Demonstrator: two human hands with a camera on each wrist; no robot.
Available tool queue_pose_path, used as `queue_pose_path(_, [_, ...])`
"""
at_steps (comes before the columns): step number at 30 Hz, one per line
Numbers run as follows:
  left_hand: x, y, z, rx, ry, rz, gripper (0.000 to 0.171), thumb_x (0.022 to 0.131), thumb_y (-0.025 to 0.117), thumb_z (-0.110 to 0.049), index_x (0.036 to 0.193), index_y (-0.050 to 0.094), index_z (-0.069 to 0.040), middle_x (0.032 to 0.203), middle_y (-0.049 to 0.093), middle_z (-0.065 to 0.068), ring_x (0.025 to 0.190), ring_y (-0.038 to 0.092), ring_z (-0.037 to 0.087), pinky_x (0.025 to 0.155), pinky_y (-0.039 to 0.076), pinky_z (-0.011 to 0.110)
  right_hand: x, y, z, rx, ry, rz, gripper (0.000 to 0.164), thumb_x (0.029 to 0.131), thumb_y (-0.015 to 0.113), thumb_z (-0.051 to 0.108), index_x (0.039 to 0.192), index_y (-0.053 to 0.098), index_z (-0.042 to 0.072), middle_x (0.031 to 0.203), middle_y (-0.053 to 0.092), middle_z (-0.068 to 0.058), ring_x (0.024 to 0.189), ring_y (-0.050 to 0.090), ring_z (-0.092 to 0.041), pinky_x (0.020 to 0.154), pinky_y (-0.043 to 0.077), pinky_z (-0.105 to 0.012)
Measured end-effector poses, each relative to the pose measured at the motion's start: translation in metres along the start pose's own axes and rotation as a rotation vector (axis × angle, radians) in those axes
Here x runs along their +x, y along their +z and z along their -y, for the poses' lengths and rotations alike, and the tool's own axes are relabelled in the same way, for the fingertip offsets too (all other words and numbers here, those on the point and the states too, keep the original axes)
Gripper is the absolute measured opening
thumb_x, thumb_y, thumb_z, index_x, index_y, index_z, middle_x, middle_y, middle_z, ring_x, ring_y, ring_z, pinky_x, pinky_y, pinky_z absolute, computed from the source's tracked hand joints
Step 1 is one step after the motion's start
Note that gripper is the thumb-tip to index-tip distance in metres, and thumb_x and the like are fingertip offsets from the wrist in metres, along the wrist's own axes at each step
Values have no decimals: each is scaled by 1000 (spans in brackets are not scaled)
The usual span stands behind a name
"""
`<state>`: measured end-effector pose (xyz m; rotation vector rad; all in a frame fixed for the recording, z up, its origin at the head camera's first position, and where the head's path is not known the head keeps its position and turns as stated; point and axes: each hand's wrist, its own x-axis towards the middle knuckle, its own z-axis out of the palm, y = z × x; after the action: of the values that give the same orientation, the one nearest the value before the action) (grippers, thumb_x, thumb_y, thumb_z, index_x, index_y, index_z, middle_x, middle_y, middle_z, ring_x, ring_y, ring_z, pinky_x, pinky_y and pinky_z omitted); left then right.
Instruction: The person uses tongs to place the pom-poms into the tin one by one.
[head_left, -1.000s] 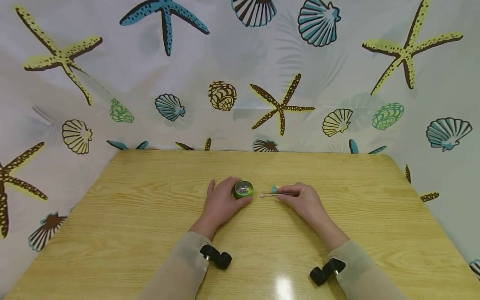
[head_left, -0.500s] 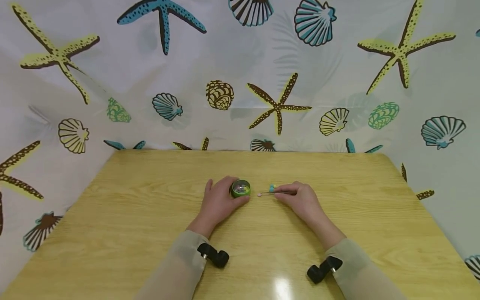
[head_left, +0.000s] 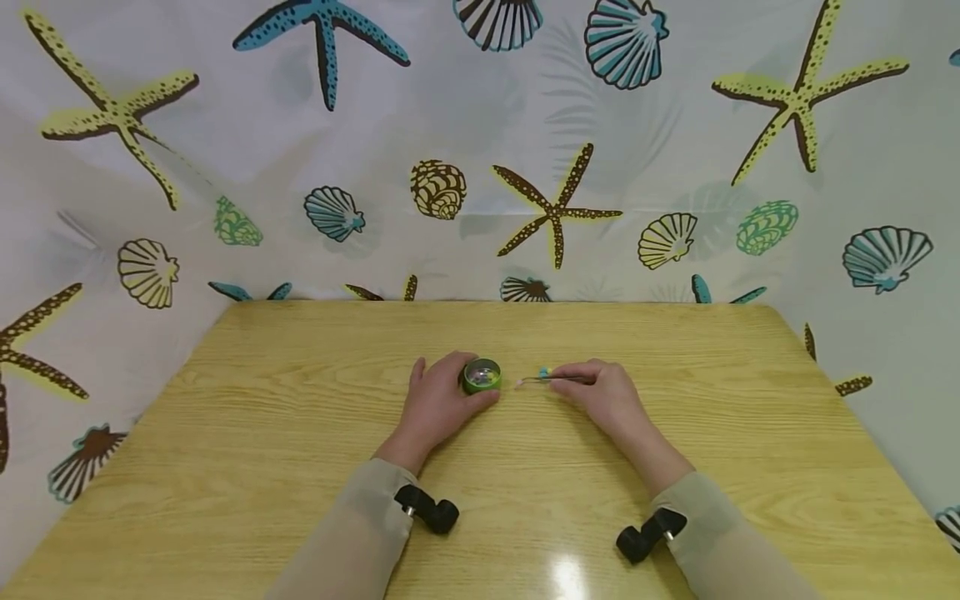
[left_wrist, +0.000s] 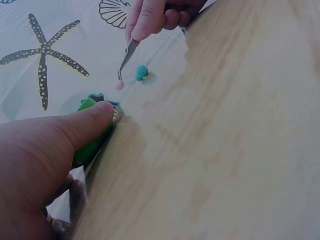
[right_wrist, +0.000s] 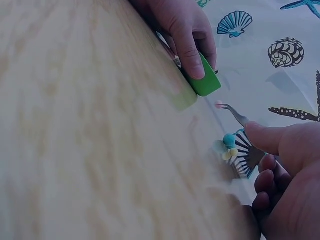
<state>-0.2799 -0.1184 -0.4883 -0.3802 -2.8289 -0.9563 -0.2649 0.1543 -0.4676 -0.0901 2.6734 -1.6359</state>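
My left hand (head_left: 442, 404) grips a small round green tin (right_wrist: 207, 81) near the middle of the table, thumb and fingers around its side. Small shiny and coloured bits show inside it in the head view. In my right hand (head_left: 611, 396) are bent-tip tweezers (left_wrist: 128, 54), pinched between thumb and fingers and pointing left at the tin. At their tips is a small pink bead (right_wrist: 219, 104), a short way right of the tin. Just beyond the tweezers lie a turquoise bead (right_wrist: 229, 140) and pale yellow beads (right_wrist: 231, 153), close together.
The wooden table (head_left: 315, 467) ends at a far edge against a white cloth (head_left: 480, 100) printed with shells and starfish. More of that cloth hangs at both sides. Each sleeved forearm carries a black wrist camera mount (head_left: 427, 510).
The tweezers and the pink bead at their tips have shifted slightly up and away from me. My left hand and the tin stay in place, apart from a slight head-view drift.
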Motion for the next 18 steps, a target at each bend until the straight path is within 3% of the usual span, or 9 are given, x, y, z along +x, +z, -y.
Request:
queue_pose_path(5, [1, -1, -1, 0, 3, -12, 63, 96, 90, -41, 144, 67, -7, 140, 72, 10, 133, 66, 32, 132, 8, 68, 2, -1, 6, -11, -7, -14, 15, 102, 84, 21, 114, 89, 13, 121, 76, -8, 117, 67, -28, 100, 53, -42])
queue_pose_path(18, [-1, -2, -1, 0, -3, -10, 65, 95, 90, -41, 145, 67, -7, 142, 72, 10, 135, 65, 32, 132, 8, 67, -1, 0, 21, 20, -7, -23, 19, 100, 87, 29, 116, 89, 19, 122, 75, -3, 116, 67, -25, 92, 53, -37])
